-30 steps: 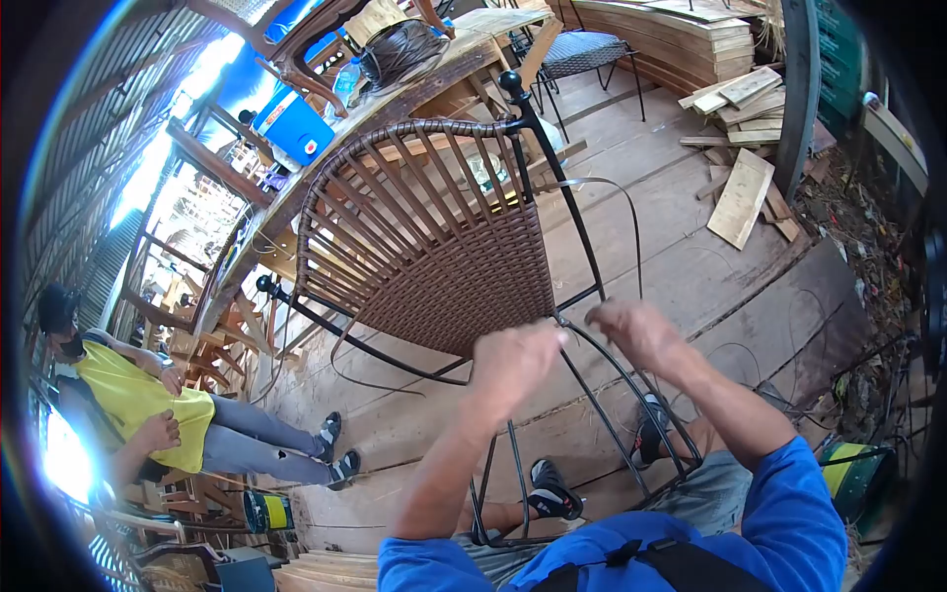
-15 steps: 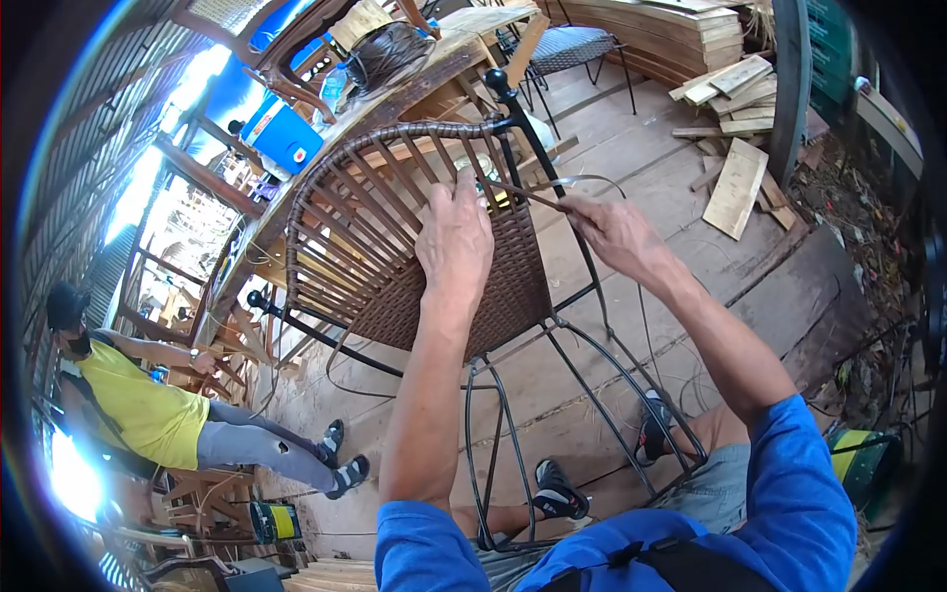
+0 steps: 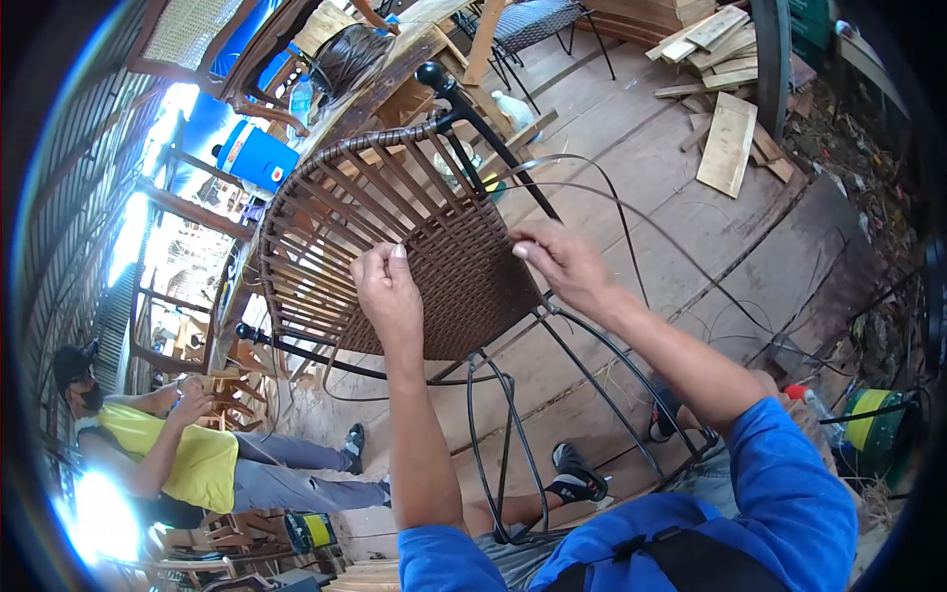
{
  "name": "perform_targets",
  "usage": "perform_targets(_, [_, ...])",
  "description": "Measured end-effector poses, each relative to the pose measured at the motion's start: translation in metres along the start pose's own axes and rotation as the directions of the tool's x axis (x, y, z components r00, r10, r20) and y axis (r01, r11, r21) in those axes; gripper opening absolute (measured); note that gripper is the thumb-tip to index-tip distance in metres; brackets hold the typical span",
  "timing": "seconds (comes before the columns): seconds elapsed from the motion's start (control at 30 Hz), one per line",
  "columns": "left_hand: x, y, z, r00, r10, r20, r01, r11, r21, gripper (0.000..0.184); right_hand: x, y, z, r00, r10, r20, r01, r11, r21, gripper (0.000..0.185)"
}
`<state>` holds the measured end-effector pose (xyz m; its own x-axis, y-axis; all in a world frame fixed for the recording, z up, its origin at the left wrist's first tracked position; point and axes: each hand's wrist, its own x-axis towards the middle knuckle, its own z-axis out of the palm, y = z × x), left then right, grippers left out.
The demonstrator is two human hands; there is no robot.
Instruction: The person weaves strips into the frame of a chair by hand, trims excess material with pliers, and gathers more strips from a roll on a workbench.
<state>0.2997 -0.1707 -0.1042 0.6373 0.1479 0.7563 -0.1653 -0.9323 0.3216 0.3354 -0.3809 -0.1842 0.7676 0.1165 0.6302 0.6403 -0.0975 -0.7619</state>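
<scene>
A chair frame of black metal (image 3: 501, 138) carries a panel of brown woven strips (image 3: 459, 276) with long upright strips (image 3: 316, 222) fanning out beyond it. My left hand (image 3: 390, 296) is closed, thumb against bent fingers, over the panel where the weave meets the open strips. At the panel's right edge, my right hand (image 3: 567, 261) is in a pinch, its fingertips touching the weave. What either pinch holds is too small to tell. A long loose strip (image 3: 659, 217) arcs from near the frame's right post out over the floor.
Thin black metal legs (image 3: 592, 380) stand between my feet. A workbench (image 3: 380, 89) with a coil of dark strips (image 3: 350, 59) and a blue cooler (image 3: 254, 156) are beyond. Planks (image 3: 728, 143) lie at right. A person in a yellow shirt (image 3: 197, 459) stands at left.
Both hands have moved down toward me. My right hand has gone from the strip held out beside the post to the panel's edge. The person at left has brought their hands together.
</scene>
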Motion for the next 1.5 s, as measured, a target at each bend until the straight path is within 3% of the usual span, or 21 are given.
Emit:
perform_targets(0.03, [0.003,-0.003,0.002,1.0,0.02,0.0,-0.02,1.0,-0.011,0.012,-0.006,0.022,0.019,0.994,0.095,0.049,-0.098,0.991,0.085,0.033])
perform_targets(0.07, [0.003,-0.002,0.003,1.0,-0.003,0.015,0.003,1.0,-0.002,0.012,-0.007,0.039,0.033,0.975,0.213,0.059,-0.221,0.931,0.291,0.034])
perform_targets(0.13, [0.002,0.004,0.002,0.998,-0.049,0.048,0.049,0.999,0.002,0.013,-0.002,0.066,0.051,0.897,0.411,0.163,-0.413,0.65,0.637,0.036])
perform_targets(0.23, [-0.001,0.001,0.004,0.998,-0.024,0.056,0.022,0.999,0.034,0.014,0.005,0.074,0.06,0.963,0.238,0.125,-0.268,0.798,0.539,0.035])
perform_targets(0.43, [0.001,0.0,0.008,0.996,-0.033,0.079,0.029,0.998,0.052,0.016,0.01,0.06,0.062,0.958,0.262,0.12,-0.286,0.811,0.511,0.031])
perform_targets(0.53, [0.001,-0.001,0.008,0.996,-0.029,0.08,0.025,0.998,0.061,0.016,0.01,0.077,0.074,0.967,0.226,0.118,-0.25,0.758,0.602,0.03])
perform_targets(0.63, [0.001,0.0,0.007,0.996,-0.028,0.086,0.023,0.998,0.052,0.016,0.01,0.06,0.067,0.962,0.269,0.041,-0.263,0.88,0.396,0.029])
perform_targets(0.73, [-0.002,0.003,0.005,0.993,-0.07,0.093,0.07,0.998,0.0,0.015,0.008,0.048,0.071,0.953,0.296,-0.064,-0.251,0.889,0.383,0.029])
perform_targets(0.83, [-0.016,0.013,-0.001,0.989,-0.12,0.092,0.124,0.991,-0.043,0.015,0.008,0.06,0.075,0.946,0.322,0.025,-0.283,0.789,0.545,0.03])
perform_targets(0.87, [-0.027,-0.002,0.004,0.999,-0.031,-0.005,0.031,0.999,-0.037,0.016,0.01,0.068,0.069,0.931,0.301,0.208,-0.362,0.683,0.635,0.035])
perform_targets(1.0, [-0.079,-0.005,0.007,0.948,-0.317,0.006,0.315,0.94,-0.134,0.016,0.014,0.075,0.057,0.851,0.248,0.462,-0.524,0.435,0.732,0.046])
perform_targets(1.07, [-0.1,-0.01,0.014,0.905,-0.419,0.071,0.425,0.893,-0.147,0.017,0.011,0.078,0.063,0.851,0.313,0.422,-0.523,0.418,0.743,0.045])
perform_targets(1.1, [-0.101,-0.012,0.017,0.921,-0.378,0.089,0.388,0.912,-0.132,0.017,0.011,0.078,0.066,0.848,0.343,0.403,-0.521,0.409,0.749,0.044])
perform_targets(1.13, [-0.101,-0.014,0.02,0.936,-0.335,0.11,0.347,0.93,-0.118,0.017,0.006,0.077,0.066,0.84,0.426,0.335,-0.533,0.536,0.654,0.044])
perform_targets(1.2, [-0.093,-0.01,0.025,0.963,-0.22,0.156,0.232,0.97,-0.065,0.015,0.005,0.064,0.065,0.885,0.341,0.317,-0.457,0.5,0.735,0.043])
perform_targets(1.27, [-0.082,0.003,0.034,0.958,-0.222,0.183,0.251,0.956,-0.153,0.014,0.005,0.054,0.068,0.937,0.267,0.226,-0.336,0.506,0.795,0.038])
perform_targets(1.4, [-0.077,0.015,0.052,0.961,-0.201,0.191,0.247,0.935,-0.255,0.016,0.002,0.055,0.079,0.905,0.358,0.228,-0.351,0.331,0.876,0.033])
perform_targets(1.43, [-0.076,0.019,0.053,0.963,-0.188,0.193,0.234,0.938,-0.256,0.016,0.004,0.053,0.08,0.927,0.355,0.124,-0.291,0.47,0.833,0.03])
perform_targets(1.5, [-0.074,0.029,0.051,0.984,-0.088,0.157,0.111,0.983,-0.144,0.018,0.002,0.051,0.082,0.942,0.336,0.025,-0.223,0.567,0.793,0.029])
